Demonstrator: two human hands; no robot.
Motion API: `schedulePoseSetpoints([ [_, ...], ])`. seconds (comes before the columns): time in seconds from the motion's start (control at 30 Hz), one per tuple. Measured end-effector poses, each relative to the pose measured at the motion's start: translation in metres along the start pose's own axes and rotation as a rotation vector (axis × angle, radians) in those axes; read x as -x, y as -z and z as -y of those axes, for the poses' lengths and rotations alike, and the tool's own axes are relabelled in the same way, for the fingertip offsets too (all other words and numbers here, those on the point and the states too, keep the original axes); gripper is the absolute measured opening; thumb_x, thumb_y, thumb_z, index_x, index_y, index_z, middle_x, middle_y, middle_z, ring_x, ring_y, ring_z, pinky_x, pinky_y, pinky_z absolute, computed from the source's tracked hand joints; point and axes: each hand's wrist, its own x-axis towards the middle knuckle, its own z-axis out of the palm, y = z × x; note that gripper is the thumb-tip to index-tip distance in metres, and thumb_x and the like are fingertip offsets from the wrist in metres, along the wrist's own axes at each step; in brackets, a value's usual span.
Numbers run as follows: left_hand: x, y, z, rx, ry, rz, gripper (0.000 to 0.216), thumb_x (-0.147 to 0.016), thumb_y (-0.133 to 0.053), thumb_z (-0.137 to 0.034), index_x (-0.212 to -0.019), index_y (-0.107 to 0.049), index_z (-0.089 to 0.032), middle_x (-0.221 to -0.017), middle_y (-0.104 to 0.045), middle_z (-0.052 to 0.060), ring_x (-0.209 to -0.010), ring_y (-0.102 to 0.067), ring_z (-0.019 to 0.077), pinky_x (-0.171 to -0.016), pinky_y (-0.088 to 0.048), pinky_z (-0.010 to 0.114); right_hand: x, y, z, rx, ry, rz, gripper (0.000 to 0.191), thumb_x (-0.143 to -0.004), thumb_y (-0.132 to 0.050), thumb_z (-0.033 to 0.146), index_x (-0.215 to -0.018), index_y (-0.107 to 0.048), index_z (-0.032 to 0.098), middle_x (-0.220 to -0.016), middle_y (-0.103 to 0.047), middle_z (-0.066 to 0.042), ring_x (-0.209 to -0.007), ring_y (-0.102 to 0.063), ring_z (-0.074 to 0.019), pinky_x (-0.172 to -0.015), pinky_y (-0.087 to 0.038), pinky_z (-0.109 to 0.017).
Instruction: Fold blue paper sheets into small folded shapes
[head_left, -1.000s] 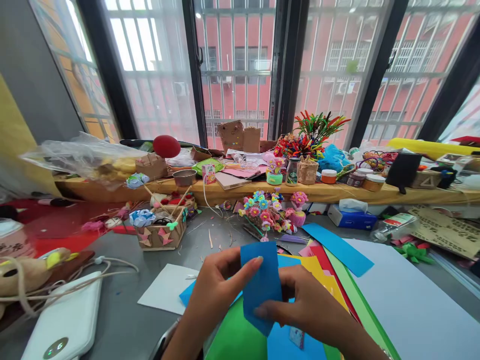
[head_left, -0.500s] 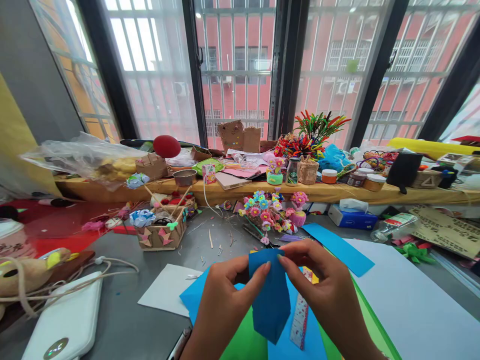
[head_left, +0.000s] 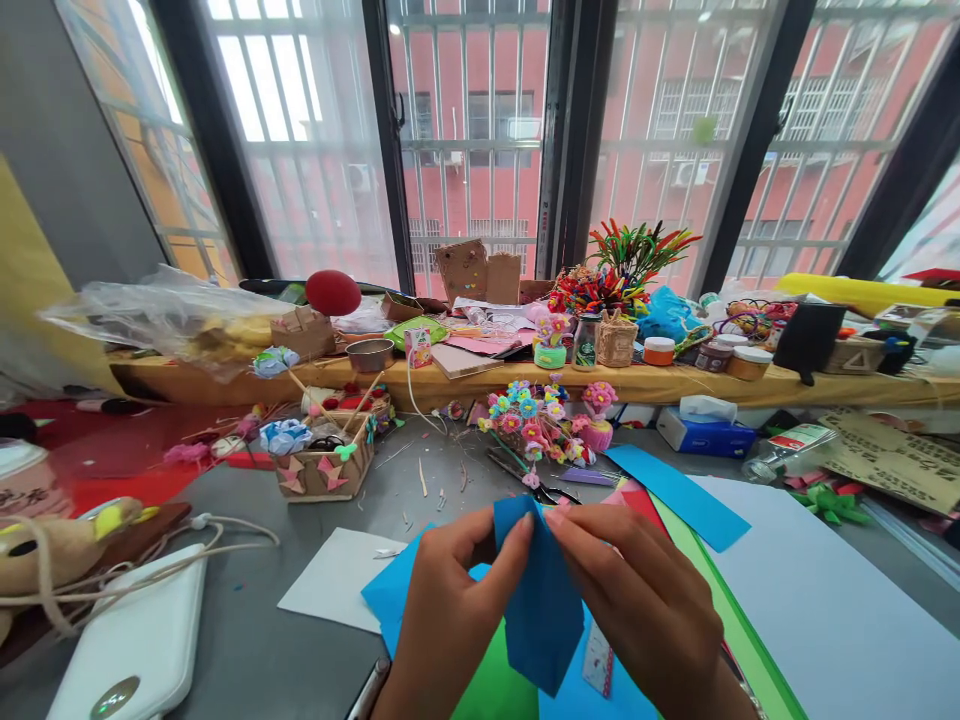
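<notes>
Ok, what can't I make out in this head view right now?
- Blue paper: its fold lines, hidden behind the left hand and right hand.
- Ruler: mostly hidden under the right hand, marks too small to read.
- Pen-like object: cut off by the bottom edge.
- White device: display too small and blurred.
- Card sign: lettering too small and slanted.

Brown sheet [head_left: 892,462]: dark printed characters in rows — too small and slanted to read.
Bottle [head_left: 787,450]: red-and-white label with print — not legible.
Jar [head_left: 586,343]: dark label with a round green emblem; no words can be made out.
Ruler [head_left: 598,662]: fine scale marks, numbers unreadable.
White device [head_left: 131,660]: round lit display, its figures blurred.
Small carton [head_left: 418,348]: coloured print, unreadable.
</notes>
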Motion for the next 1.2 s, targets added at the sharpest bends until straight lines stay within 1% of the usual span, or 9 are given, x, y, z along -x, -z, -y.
schedulePoseSetpoints([
  [0.13,0.001,0.001,-0.004,0.054,-0.01,-0.021,0.023,-0.072,-0.054,-0.03,-0.056,-0.056,-0.014,-0.053,-0.047,-0.003,-0.052,-0.039,0.0095,-0.046,-0.035,0.017,0.005,0.003,-0.001,0.019,0.06,0.058,0.036,-0.08,-0.049,0.006,-0.116,-0.052,0.014,-0.097,-0.065,-0.009,-0.093,-0.057,-0.0198,-0.079,-0.049,-0.031],
  [0.33,0.001,0.001,-0.004,0.011,-0.034,-0.011,0.023,-0.072,-0.054,-0.031,-0.056,-0.057,-0.015,-0.052,-0.044,-0.003,-0.05,-0.037,0.0093,-0.043,-0.033,0.017,0.004,0.005,0.001,0.079,0.071,0.068,0.031,-0.083,-0.043,0.006,-0.111,-0.056,0.013,-0.095,-0.065,-0.008,-0.09,-0.057,-0.0195,-0.08,-0.047,-0.03],
  [0.53,0.003,0.0,-0.004,-0.01,-0.064,-0.019,0.024,-0.073,-0.053,-0.03,-0.055,-0.056,-0.015,-0.051,-0.044,-0.003,-0.049,-0.037,0.0095,-0.042,-0.033,0.017,0.005,0.005,0.0,0.127,0.072,0.063,0.029,-0.084,-0.043,0.008,-0.108,-0.058,0.016,-0.093,-0.065,-0.008,-0.089,-0.059,-0.019,-0.081,-0.046,-0.03],
  [0.63,0.003,0.0,-0.004,0.0,-0.065,-0.022,0.023,-0.072,-0.054,-0.03,-0.055,-0.056,-0.015,-0.052,-0.047,-0.003,-0.05,-0.038,0.0098,-0.044,-0.034,0.018,0.002,0.003,0.001,0.061,0.042,0.053,0.027,-0.083,-0.046,0.008,-0.106,-0.058,0.015,-0.094,-0.065,-0.008,-0.089,-0.059,-0.018,-0.08,-0.048,-0.029],
  [0.7,0.002,0.0,-0.002,0.002,-0.059,-0.032,0.022,-0.072,-0.054,-0.03,-0.055,-0.057,-0.015,-0.052,-0.048,-0.002,-0.051,-0.04,0.0103,-0.046,-0.036,0.018,-0.002,0.001,0.002,-0.035,-0.026,-0.067,0.023,-0.08,-0.053,0.007,-0.1,-0.06,0.015,-0.087,-0.067,-0.006,-0.082,-0.062,-0.015,-0.075,-0.05,-0.025],
  [0.77,0.001,0.001,0.0,0.0,-0.063,-0.044,0.022,-0.072,-0.054,-0.029,-0.056,-0.058,-0.014,-0.053,-0.05,-0.002,-0.051,-0.042,0.0105,-0.046,-0.037,0.018,-0.005,-0.001,0.003,-0.083,-0.059,-0.112,0.023,-0.077,-0.056,0.005,-0.097,-0.06,0.015,-0.083,-0.068,-0.005,-0.077,-0.063,-0.0134,-0.071,-0.051,-0.023],
  [0.93,0.0,0.003,0.0,-0.018,-0.112,-0.045,0.018,-0.073,-0.055,-0.027,-0.062,-0.063,-0.015,-0.058,-0.059,-0.001,-0.058,-0.052,0.013,-0.053,-0.044,0.018,-0.004,-0.003,0.003,-0.096,-0.031,-0.058,0.027,-0.076,-0.056,0.004,-0.1,-0.058,0.016,-0.085,-0.069,-0.005,-0.08,-0.063,-0.015,-0.073,-0.053,-0.026],
  [1.07,0.001,0.002,-0.003,0.029,-0.113,-0.103,0.012,-0.072,-0.056,-0.024,-0.078,-0.065,-0.019,-0.071,-0.067,-0.001,-0.064,-0.059,0.0139,-0.058,-0.046,0.018,-0.004,-0.002,0.004,-0.085,-0.044,-0.079,0.023,-0.077,-0.054,0.006,-0.097,-0.059,0.017,-0.08,-0.069,-0.004,-0.075,-0.064,-0.0143,-0.068,-0.053,-0.025],
  [1.2,0.003,0.0,-0.006,0.053,-0.11,-0.126,0.01,-0.072,-0.057,-0.022,-0.076,-0.066,-0.022,-0.07,-0.068,-0.003,-0.062,-0.059,0.0122,-0.056,-0.045,0.016,-0.006,-0.002,0.005,-0.102,-0.045,-0.083,0.022,-0.077,-0.055,0.007,-0.096,-0.059,0.017,-0.077,-0.068,-0.004,-0.072,-0.063,-0.0142,-0.065,-0.053,-0.024],
])
